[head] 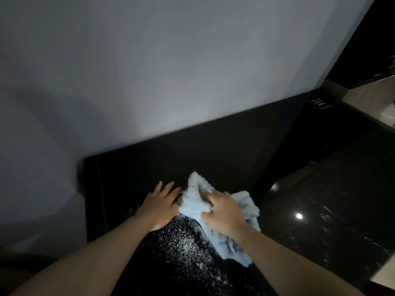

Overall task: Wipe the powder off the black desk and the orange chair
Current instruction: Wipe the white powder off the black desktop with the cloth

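A black desk (213,150) stands against a pale wall. White powder (183,246) is scattered over its near part, between my forearms. A crumpled light blue cloth (196,197) lies on the desk. My right hand (224,212) presses down on the cloth with its fingers gripping the folds. My left hand (160,201) rests flat on the desk at the cloth's left edge, fingers spread and touching the fabric. The orange chair is not in view.
The pale wall (171,71) rises right behind the desk. A dark glossy floor (320,210) with a light reflection lies to the right. A small black socket panel (320,102) sits at the desk's far right corner.
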`<action>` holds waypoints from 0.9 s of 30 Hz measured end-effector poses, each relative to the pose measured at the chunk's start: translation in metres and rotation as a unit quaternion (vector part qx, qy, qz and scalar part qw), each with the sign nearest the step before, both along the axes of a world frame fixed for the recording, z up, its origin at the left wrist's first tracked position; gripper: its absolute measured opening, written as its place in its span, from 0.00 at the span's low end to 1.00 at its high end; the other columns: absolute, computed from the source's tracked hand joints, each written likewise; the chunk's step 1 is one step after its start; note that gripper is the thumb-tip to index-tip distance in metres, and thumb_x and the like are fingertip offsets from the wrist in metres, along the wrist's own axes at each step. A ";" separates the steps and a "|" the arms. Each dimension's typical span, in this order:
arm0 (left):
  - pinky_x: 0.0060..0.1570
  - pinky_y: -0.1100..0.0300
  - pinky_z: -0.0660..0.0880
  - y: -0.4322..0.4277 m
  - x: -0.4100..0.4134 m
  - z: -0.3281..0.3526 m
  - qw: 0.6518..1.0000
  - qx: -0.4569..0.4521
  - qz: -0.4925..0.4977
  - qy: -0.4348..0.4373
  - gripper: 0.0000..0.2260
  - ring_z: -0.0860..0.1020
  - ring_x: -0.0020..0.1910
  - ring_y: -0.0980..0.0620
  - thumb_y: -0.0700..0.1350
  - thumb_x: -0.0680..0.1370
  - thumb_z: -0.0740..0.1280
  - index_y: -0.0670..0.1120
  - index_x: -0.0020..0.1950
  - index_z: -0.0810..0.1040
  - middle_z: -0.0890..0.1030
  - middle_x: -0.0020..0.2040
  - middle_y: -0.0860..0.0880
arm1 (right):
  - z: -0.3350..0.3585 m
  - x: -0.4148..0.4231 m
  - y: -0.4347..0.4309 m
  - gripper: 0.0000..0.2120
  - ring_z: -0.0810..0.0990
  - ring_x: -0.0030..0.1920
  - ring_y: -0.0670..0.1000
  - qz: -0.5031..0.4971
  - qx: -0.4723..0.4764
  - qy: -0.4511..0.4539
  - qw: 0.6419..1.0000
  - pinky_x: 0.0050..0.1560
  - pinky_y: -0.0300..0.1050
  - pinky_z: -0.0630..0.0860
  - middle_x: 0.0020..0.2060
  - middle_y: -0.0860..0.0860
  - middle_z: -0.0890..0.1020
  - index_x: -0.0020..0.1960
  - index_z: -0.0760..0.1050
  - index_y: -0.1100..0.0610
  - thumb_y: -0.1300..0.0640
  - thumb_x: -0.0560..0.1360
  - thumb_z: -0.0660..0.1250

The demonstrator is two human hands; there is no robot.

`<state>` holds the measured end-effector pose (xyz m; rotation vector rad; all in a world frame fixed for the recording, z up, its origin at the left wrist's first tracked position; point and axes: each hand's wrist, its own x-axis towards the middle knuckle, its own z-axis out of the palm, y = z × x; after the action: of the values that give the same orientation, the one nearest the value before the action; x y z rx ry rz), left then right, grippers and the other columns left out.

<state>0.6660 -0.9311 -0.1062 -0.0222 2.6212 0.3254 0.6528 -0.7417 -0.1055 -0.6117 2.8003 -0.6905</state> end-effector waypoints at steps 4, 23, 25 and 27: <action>0.75 0.53 0.46 -0.009 0.012 0.007 0.999 0.026 0.028 0.034 0.24 0.39 0.77 0.49 0.49 0.83 0.48 0.52 0.78 0.45 0.42 0.79 0.51 | 0.012 -0.039 0.015 0.21 0.74 0.57 0.58 -0.161 0.014 0.035 0.986 0.53 0.49 0.73 0.60 0.52 0.74 0.66 0.70 0.51 0.55 0.73 0.62; 0.75 0.46 0.47 -0.092 0.017 0.006 0.982 0.000 0.181 -0.059 0.29 0.42 0.77 0.43 0.57 0.81 0.49 0.49 0.78 0.44 0.42 0.79 0.48 | 0.012 -0.058 -0.008 0.29 0.55 0.72 0.64 -0.281 0.144 -0.101 0.944 0.66 0.62 0.60 0.76 0.52 0.51 0.75 0.52 0.47 0.46 0.77 0.57; 0.75 0.47 0.46 -0.094 0.013 0.009 0.979 0.024 0.178 -0.097 0.30 0.39 0.77 0.43 0.59 0.81 0.50 0.48 0.78 0.46 0.40 0.78 0.48 | 0.003 -0.057 -0.023 0.28 0.54 0.72 0.65 -0.274 0.180 -0.092 0.940 0.67 0.64 0.58 0.77 0.53 0.49 0.75 0.53 0.46 0.45 0.77 0.56; 0.75 0.47 0.45 -0.098 0.010 0.010 0.979 0.030 0.170 -0.110 0.29 0.38 0.76 0.43 0.58 0.81 0.51 0.49 0.78 0.46 0.40 0.78 0.49 | -0.001 -0.054 -0.036 0.26 0.58 0.71 0.63 -0.257 0.186 -0.057 0.947 0.67 0.61 0.60 0.76 0.54 0.53 0.74 0.56 0.46 0.46 0.77 0.58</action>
<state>0.6764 -1.0287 -0.0963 -0.4638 2.3788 0.4895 0.5984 -0.7782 -0.1068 0.2282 2.8755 -0.2369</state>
